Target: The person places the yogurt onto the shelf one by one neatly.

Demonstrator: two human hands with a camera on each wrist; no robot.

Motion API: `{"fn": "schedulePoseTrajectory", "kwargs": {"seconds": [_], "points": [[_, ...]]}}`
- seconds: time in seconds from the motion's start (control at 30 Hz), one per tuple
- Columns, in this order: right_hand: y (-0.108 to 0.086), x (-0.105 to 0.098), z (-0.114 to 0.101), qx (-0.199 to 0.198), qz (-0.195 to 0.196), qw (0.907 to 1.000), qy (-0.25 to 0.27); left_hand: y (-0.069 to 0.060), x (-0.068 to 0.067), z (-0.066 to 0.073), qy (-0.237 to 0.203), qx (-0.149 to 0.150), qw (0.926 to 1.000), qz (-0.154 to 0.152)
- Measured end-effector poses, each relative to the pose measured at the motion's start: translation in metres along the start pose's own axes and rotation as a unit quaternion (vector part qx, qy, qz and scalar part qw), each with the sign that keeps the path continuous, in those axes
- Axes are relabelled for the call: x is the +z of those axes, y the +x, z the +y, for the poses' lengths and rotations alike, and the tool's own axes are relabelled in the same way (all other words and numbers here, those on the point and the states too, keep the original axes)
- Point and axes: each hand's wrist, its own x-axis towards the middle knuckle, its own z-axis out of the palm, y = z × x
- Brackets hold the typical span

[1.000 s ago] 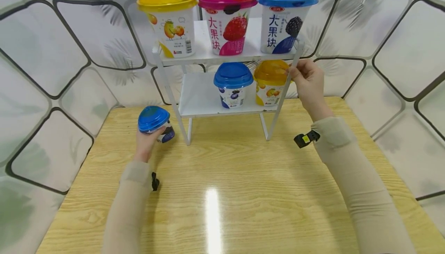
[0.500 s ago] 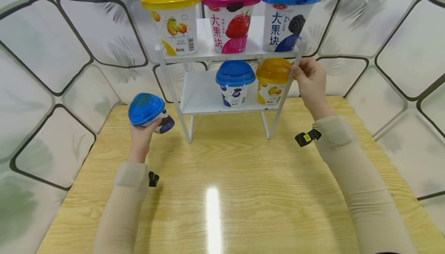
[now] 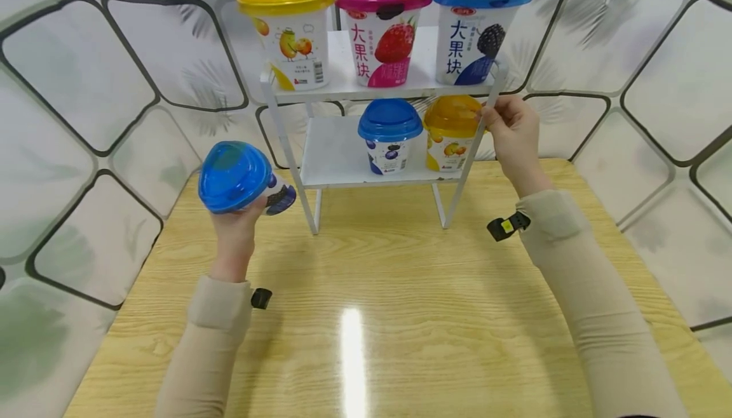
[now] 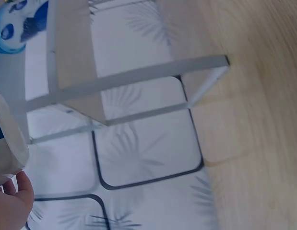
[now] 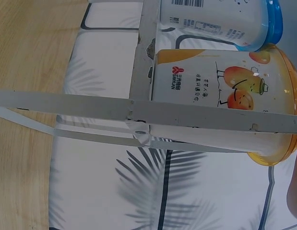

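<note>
My left hand [image 3: 237, 234] grips a yogurt cup [image 3: 234, 176] with a blue lid, tilted and raised over the table at the left of the rack. In the left wrist view, only part of the white cup [image 4: 11, 143] and some fingers [image 4: 23, 191] show. My right hand [image 3: 515, 138] pinches the right side post of the white two-tier rack [image 3: 320, 164], close beside the lid of a yellow-lidded yogurt cup [image 3: 452, 132]. That cup stands upright on the lower shelf, next to a blue-lidded cup [image 3: 390, 135].
On the upper shelf stand three larger cups: a yellow-lidded one [image 3: 294, 37], a pink-lidded one [image 3: 383, 30] and a blue-lidded one [image 3: 474, 30]. The rack stands on a wooden table [image 3: 400, 291]. Behind rises a patterned wall [image 3: 189, 49].
My left hand has lifted the blue-lidded cup up from near the tabletop, slightly leftward and nearer the camera, tilting it more. The right hand stays at the rack's post.
</note>
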Motion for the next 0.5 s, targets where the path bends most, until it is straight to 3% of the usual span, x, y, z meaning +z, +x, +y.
{"fn": "schedulePoseTrajectory", "kwargs": {"seconds": [0.17, 0.5], "points": [[0.000, 0.000, 0.000, -0.004, 0.000, 1.0000, -0.003, -0.005, 0.014, 0.005, -0.027, 0.024, 0.9990, -0.027], [-0.001, 0.001, -0.001, -0.004, -0.001, 1.0000, -0.005, -0.010, 0.033, 0.006, -0.007, 0.060, 0.9964, -0.060]]}}
